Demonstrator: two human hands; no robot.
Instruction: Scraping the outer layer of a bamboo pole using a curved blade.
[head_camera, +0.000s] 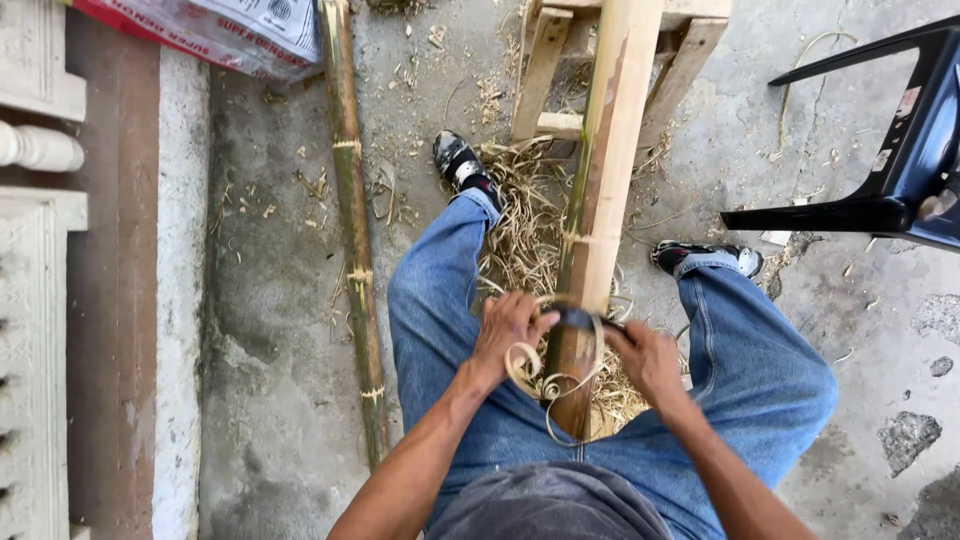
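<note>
1. Head view: bamboo pole (603, 170) runs lengthwise between the knees, its far end resting on a wooden stand (545, 70).
2. Left hand (508, 330) and right hand (645, 358) each closed on one end of a dark drawknife (580, 318) laid across the pole.
3. Curled shavings (530, 365) hang beside the blade; more litter the concrete floor (270, 330).
4. Second, greener bamboo pole (352, 220) lies on the floor to the left, well apart.
</note>
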